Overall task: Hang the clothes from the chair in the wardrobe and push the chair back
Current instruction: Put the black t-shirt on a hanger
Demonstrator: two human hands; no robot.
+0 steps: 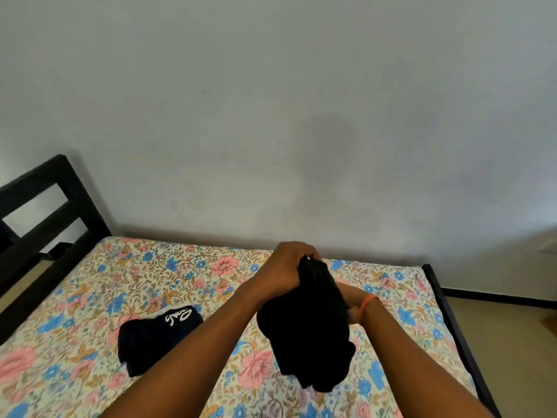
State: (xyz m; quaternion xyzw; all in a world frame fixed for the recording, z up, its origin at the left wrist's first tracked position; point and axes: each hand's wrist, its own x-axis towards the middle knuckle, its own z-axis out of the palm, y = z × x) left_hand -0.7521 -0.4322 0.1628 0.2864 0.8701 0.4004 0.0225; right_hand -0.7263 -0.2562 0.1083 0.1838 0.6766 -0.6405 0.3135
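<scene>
I hold a black garment [307, 336] bunched up above the bed. My left hand [286, 267] grips its top edge, fingers curled over the fabric. My right hand [349, 294] is mostly hidden behind the cloth; only its wrist with an orange band shows, and its grasp cannot be seen. A second dark garment [156, 336] with white lettering lies crumpled on the bed to the left. No chair or wardrobe is in view.
The bed has a floral sheet [196, 276] and a black frame, with the headboard [45, 200] at the left and a side rail [452, 321] at the right. A plain pale wall stands behind it. Beige floor shows at the far right.
</scene>
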